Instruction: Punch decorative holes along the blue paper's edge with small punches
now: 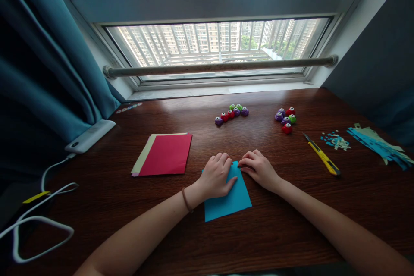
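Observation:
A sheet of blue paper (228,207) lies on the dark wooden table in front of me. Across its upper left part rests my left hand (218,177), palm down with the thumb stretched out over the paper. My right hand (257,168) is at the sheet's upper right corner, its fingers bent together and the fingertips touching or very near the edge. Whether they pinch the paper is hidden. Left of the blue sheet is a stack of coloured paper (166,155), red on top with pale yellow and a little pink showing beneath.
A yellow utility knife (321,154) lies at the right, near small paper bits (336,140) and blue and pale green paper strips (381,146). Colourful beads form two groups, one central (230,114), one right (286,120). A white power bank (91,136) with a cable (45,217) is left.

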The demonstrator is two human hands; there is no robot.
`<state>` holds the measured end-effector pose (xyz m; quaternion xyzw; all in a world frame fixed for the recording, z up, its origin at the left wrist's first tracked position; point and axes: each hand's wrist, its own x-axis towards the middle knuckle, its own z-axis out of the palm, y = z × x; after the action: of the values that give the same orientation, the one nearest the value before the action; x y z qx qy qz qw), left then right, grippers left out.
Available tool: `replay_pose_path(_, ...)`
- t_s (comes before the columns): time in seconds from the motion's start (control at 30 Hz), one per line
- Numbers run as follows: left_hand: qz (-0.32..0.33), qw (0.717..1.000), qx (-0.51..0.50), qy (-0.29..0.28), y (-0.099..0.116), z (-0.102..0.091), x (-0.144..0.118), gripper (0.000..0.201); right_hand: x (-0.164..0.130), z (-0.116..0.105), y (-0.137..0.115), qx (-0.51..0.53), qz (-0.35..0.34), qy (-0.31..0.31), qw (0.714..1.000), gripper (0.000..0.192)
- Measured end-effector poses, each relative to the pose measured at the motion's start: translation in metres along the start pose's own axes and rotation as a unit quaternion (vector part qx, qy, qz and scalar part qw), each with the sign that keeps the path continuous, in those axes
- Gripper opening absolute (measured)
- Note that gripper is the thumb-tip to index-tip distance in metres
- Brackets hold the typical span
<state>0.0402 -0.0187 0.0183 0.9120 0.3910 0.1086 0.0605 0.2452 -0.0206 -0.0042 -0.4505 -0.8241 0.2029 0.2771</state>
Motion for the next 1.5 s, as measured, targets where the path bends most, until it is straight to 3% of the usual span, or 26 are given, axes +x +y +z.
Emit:
replay_pose_path(0.33, 0.008, 1.000, 0.008, -0.003, 0.000, -0.001, 0.000, 0.033, 0.002, 0.003, -0.001, -0.023, 0.003, 0.000, 1.000, 0.006)
replay_pose_path(0.5, 0.007, 1.000, 0.010, -0.004, 0.000, -0.001, -0.001, 0.034, 0.003, -0.002, 0.001, 0.087, 0.063, 0.046, 0.993, 0.009)
replay_pose_path(0.6, 0.006, 1.000, 0.011, -0.005, 0.000, 0.000, -0.001, 0.034, 0.004, -0.010, -0.005, 0.246, 0.139, 0.077, 0.956, 0.007)
replay_pose_path(0.73, 0.007, 1.000, 0.009, -0.005, -0.001, 0.000, -0.002, 0.034, 0.004, -0.026, -0.034, 0.469, 0.225, 0.092, 0.849, 0.024)
replay_pose_path(0.8, 0.008, 1.000, 0.006, -0.004, -0.001, -0.001, -0.002, 0.033, 0.004, -0.038, -0.056, 0.535, 0.246, 0.092, 0.803, 0.028)
replay_pose_path(0.9, 0.010, 1.000, 0.003, -0.002, -0.001, 0.000, -0.003, 0.032, 0.001, -0.056, -0.089, 0.591, 0.252, 0.082, 0.762, 0.026)
replay_pose_path(1.13, 0.018, 1.000, 0.004, -0.003, -0.004, 0.004, -0.003, 0.031, -0.014, -0.082, -0.132, 0.615, 0.216, 0.055, 0.756, 0.019)
replay_pose_path(1.27, 0.020, 1.000, 0.007, -0.012, -0.005, 0.004, -0.002, 0.033, -0.021, -0.087, -0.138, 0.613, 0.227, 0.051, 0.755, 0.020)
replay_pose_path(1.5, 0.025, 1.000, 0.005, -0.017, -0.005, 0.003, -0.001, 0.034, -0.030, -0.083, -0.138, 0.638, 0.238, 0.049, 0.730, 0.019)
